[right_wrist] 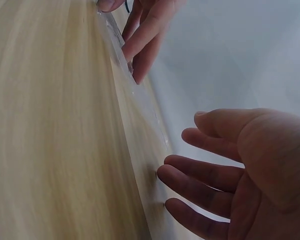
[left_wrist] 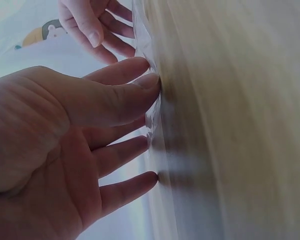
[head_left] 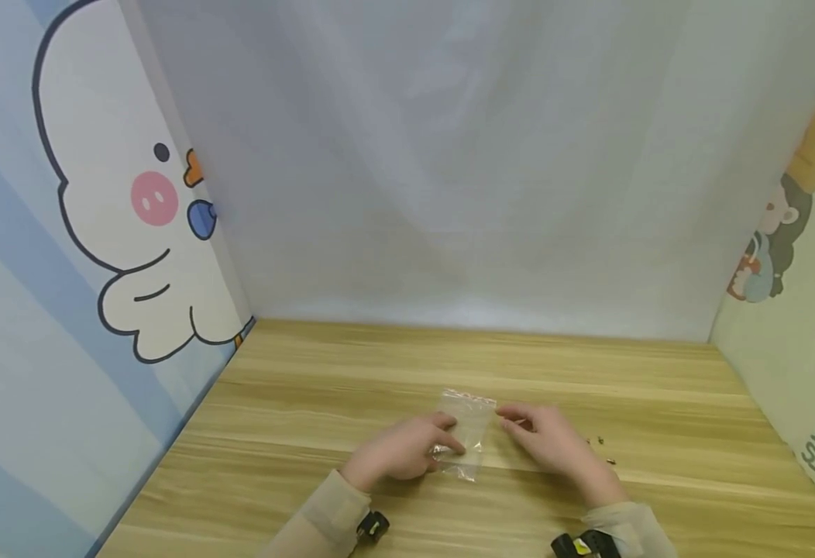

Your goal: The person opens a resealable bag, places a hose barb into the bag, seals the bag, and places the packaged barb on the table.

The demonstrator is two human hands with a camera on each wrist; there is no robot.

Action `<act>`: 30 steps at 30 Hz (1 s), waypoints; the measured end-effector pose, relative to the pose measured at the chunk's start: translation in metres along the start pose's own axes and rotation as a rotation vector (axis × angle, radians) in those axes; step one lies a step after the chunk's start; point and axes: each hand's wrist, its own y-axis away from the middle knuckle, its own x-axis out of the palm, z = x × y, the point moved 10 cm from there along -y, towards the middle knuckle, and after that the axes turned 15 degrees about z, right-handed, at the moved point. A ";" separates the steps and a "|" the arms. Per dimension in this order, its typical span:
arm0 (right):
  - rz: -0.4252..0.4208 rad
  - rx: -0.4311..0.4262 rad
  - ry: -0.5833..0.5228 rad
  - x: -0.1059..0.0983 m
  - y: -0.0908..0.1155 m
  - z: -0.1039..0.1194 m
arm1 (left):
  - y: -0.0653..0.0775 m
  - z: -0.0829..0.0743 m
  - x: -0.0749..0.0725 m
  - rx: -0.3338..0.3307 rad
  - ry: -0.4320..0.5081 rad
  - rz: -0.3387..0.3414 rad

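Observation:
A clear plastic zip bag lies flat on the wooden table, its zip edge toward the back. My left hand rests on the bag's left part with fingers spread and fairly straight. In the left wrist view, the fingertips of the left hand touch the bag's film and the table. My right hand is by the bag's upper right corner, its fingers loosely bent. Nothing shows between the fingers of the right hand in the right wrist view, where the thumb stands apart from the tabletop.
Small metallic pieces lie on the table to the right of my right hand, too small to identify. A grey-white sheet hangs behind the table. Printed panels stand at the left and right sides.

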 end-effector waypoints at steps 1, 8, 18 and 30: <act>0.000 0.002 0.003 0.000 0.000 0.000 | 0.000 0.000 0.000 0.000 0.002 0.000; 0.001 0.009 0.001 0.002 -0.001 -0.003 | 0.000 0.000 0.002 0.006 0.019 0.013; 0.023 0.022 0.039 0.007 -0.002 -0.003 | -0.004 0.002 0.001 0.027 0.094 -0.003; 0.047 0.051 0.042 0.011 -0.002 -0.008 | -0.004 0.001 -0.008 0.023 0.109 -0.035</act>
